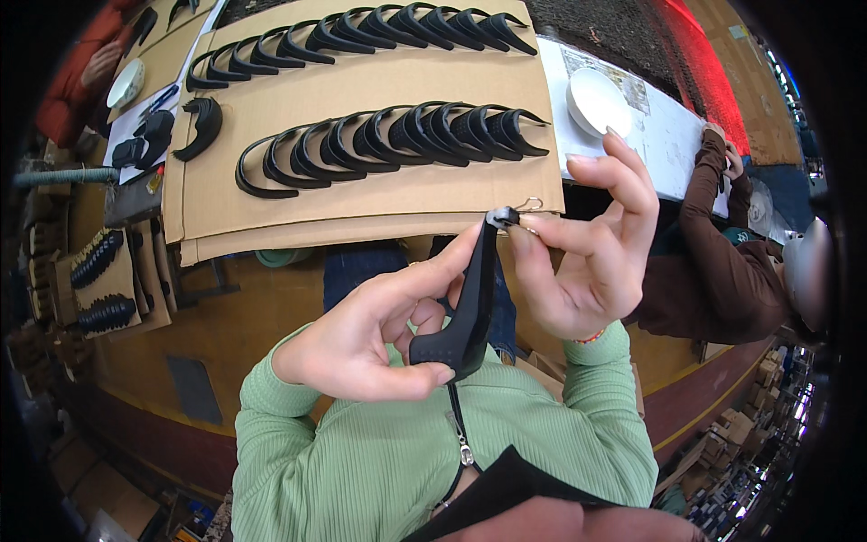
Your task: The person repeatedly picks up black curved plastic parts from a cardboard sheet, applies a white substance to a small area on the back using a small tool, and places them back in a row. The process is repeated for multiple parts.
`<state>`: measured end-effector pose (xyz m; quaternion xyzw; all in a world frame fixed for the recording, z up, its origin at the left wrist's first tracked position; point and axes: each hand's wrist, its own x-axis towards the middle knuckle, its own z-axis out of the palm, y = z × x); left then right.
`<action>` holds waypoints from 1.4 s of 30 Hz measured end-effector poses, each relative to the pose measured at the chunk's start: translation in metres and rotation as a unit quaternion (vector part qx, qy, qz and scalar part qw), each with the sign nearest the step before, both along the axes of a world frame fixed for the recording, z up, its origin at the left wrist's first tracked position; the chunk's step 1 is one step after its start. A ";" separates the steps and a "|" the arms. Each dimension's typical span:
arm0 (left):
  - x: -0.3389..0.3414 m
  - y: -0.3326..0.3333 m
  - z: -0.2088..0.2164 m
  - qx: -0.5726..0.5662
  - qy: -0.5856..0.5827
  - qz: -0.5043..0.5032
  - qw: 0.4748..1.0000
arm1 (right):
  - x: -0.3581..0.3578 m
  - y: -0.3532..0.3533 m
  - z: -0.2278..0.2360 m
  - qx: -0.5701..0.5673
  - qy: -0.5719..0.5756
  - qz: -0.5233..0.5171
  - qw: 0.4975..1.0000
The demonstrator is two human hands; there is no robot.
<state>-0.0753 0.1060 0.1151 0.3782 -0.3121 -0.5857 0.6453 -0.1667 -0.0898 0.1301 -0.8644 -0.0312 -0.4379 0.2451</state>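
Note:
My left hand (357, 330) is closed around a black curved plastic piece (471, 312), its wide end resting in the palm and its narrow arm pointing up and away. At the narrow tip is a small grey-and-black fitting (502, 217). Thumb and forefinger of my right hand (587, 248) pinch a thin bent wire clip (533, 204) against this tip, the other fingers raised. Whether the wire is seated in the fitting, I cannot tell. Beyond my hands, two rows of similar black curved pieces (397, 135) overlap on a cardboard sheet (361, 203).
One white bowl (599, 104) stands right of the cardboard on a white table (673, 154); another bowl (126, 83) is at the far left. A co-worker in brown (713, 262) sits at right, and a red sleeve (79, 68) shows at far left.

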 end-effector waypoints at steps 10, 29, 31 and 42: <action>0.009 -0.001 -0.009 -0.049 0.007 0.092 0.995 | -0.009 -0.007 -0.007 0.235 0.035 0.209 0.949; 0.004 0.000 -0.005 -0.030 -0.044 0.097 0.994 | 0.000 -0.018 0.004 0.152 0.023 0.128 0.980; 0.005 -0.003 -0.004 -0.034 -0.117 0.117 0.986 | -0.003 -0.016 0.007 0.116 0.060 0.131 0.983; 0.005 -0.001 0.003 0.004 -0.137 0.110 0.984 | 0.001 -0.006 0.008 0.048 0.086 0.120 0.988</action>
